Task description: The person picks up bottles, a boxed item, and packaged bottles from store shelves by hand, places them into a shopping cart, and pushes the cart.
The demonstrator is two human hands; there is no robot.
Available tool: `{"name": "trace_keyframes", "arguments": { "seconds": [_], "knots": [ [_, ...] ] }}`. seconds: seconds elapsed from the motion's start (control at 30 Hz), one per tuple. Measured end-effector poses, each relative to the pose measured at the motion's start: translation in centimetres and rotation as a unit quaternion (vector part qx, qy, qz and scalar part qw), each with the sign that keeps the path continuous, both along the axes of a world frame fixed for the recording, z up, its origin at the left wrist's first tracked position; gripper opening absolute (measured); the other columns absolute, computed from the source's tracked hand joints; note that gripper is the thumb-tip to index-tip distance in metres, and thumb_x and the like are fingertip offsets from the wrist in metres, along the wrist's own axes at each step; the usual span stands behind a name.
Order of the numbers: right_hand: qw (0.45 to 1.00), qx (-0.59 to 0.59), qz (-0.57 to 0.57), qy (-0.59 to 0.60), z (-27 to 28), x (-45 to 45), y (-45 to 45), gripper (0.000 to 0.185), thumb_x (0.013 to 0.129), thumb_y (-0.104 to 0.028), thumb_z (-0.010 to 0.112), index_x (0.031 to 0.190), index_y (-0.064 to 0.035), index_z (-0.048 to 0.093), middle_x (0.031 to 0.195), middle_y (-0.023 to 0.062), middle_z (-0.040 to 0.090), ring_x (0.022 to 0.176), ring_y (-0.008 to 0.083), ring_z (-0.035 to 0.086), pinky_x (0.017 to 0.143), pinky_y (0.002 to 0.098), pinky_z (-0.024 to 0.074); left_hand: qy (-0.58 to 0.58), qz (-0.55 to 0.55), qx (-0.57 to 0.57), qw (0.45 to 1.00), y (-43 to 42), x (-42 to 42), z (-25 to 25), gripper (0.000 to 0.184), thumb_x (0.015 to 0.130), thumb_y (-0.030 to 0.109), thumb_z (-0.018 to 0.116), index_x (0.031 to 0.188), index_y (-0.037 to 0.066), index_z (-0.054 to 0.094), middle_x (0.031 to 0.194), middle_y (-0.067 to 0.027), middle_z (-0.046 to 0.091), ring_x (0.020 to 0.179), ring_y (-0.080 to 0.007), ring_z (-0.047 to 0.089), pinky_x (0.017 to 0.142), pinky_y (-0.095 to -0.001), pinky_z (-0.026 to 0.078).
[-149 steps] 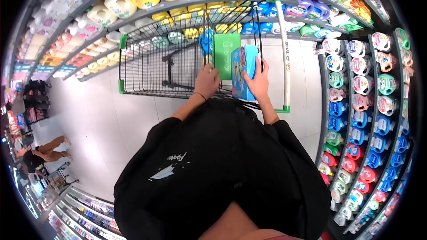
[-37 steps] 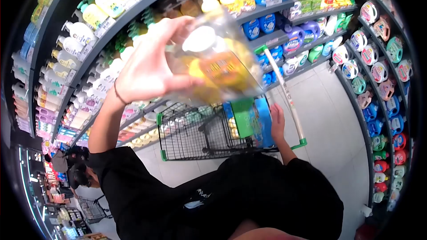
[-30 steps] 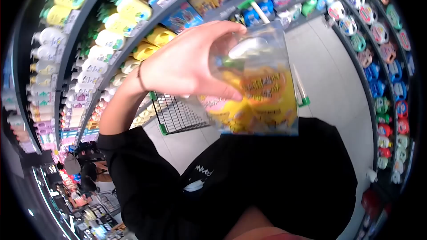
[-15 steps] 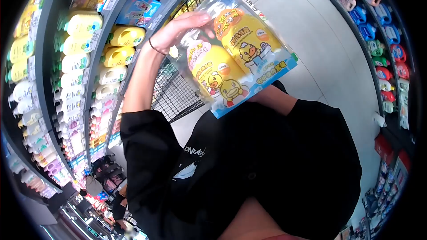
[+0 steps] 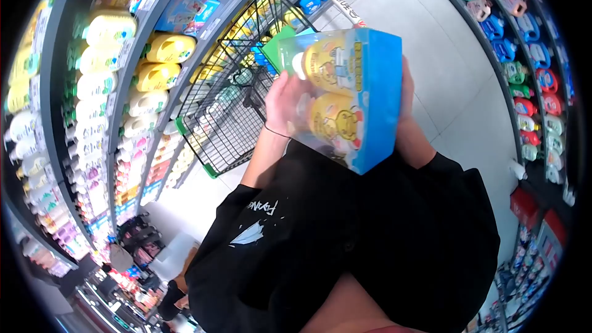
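Note:
Between my hands is a clear plastic gift box (image 5: 296, 46) with two yellow pump bottles (image 5: 333, 120) inside, printed with cartoon ducks. Its solid blue base (image 5: 383, 80) is turned to the right. My left hand (image 5: 280, 103), with a dark band at the wrist, is closed on the box's left, clear end. Behind the blue base my right hand (image 5: 406, 94) supports the other end, its fingers partly hidden. The box is held tilted in front of my chest.
A black wire shopping cart (image 5: 216, 129) with green corners stands ahead to the left, holding a green item (image 5: 280, 46). Shelves of bottles (image 5: 166, 48) line the left side. More detergent bottles (image 5: 509, 46) fill the curved right shelf. A person (image 5: 169, 299) is at lower left.
The box has turned so its blue base faces right, and it sits slightly lower. My left hand has moved from its top to its left end. My right hand has come into view.

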State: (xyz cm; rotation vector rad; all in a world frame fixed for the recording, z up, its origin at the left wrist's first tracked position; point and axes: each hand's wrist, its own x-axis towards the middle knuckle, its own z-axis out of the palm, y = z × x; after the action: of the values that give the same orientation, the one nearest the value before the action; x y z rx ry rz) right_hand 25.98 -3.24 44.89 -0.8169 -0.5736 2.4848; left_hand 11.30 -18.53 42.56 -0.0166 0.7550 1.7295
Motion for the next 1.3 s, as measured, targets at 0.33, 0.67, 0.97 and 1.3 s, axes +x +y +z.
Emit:
{"name": "trace_keyframes", "arguments": {
  "seconds": [0.33,0.67,0.97,1.3],
  "knots": [
    [0.988,0.050,-0.039,0.138,5.5,0.4,2.3,0.064,0.095,-0.048,0.028,0.144,-0.0074,0.031,0.141,0.0144,0.042,0.130,0.0325,0.041,0.108,0.0490,0.0326,-0.088,-0.072,0.075,0.991,-0.1,5.3,2.6,0.059,0.098,0.047,0.034,0.141,0.006,0.034,0.133,-0.0139,0.050,0.118,-0.0274,0.052,0.100,-0.0407,0.042],
    [0.994,-0.015,-0.011,0.104,5.2,0.9,0.3,0.065,0.094,-0.050,0.031,0.145,-0.0097,0.031,0.141,0.0166,0.041,0.130,0.0331,0.040,0.109,0.0511,0.0304,0.236,-0.163,0.113,0.951,-0.6,6.8,4.7,0.095,0.087,0.015,0.063,0.150,0.012,-0.008,0.139,-0.0122,0.032,0.128,-0.0261,0.041,0.097,-0.0396,0.042],
    [0.993,-0.028,-0.001,0.110,3.6,1.3,-1.7,0.066,0.094,-0.051,0.031,0.145,-0.0100,0.030,0.142,0.0169,0.040,0.131,0.0337,0.039,0.110,0.0511,0.0296,0.227,-0.194,0.124,0.946,-0.8,7.8,4.9,0.096,0.089,0.017,0.065,0.150,0.011,-0.008,0.141,-0.0148,0.032,0.124,-0.0282,0.046,0.096,-0.0417,0.046],
    [0.994,-0.031,0.012,0.099,2.9,2.3,-3.0,0.066,0.094,-0.052,0.031,0.146,-0.0104,0.029,0.143,0.0172,0.039,0.131,0.0344,0.038,0.110,0.0510,0.0288,0.216,-0.185,0.115,0.952,-0.5,8.2,4.0,0.083,0.091,0.010,0.060,0.151,0.010,0.003,0.136,-0.0166,0.043,0.116,-0.0308,0.057,0.094,-0.0382,0.049]
  ]
}}
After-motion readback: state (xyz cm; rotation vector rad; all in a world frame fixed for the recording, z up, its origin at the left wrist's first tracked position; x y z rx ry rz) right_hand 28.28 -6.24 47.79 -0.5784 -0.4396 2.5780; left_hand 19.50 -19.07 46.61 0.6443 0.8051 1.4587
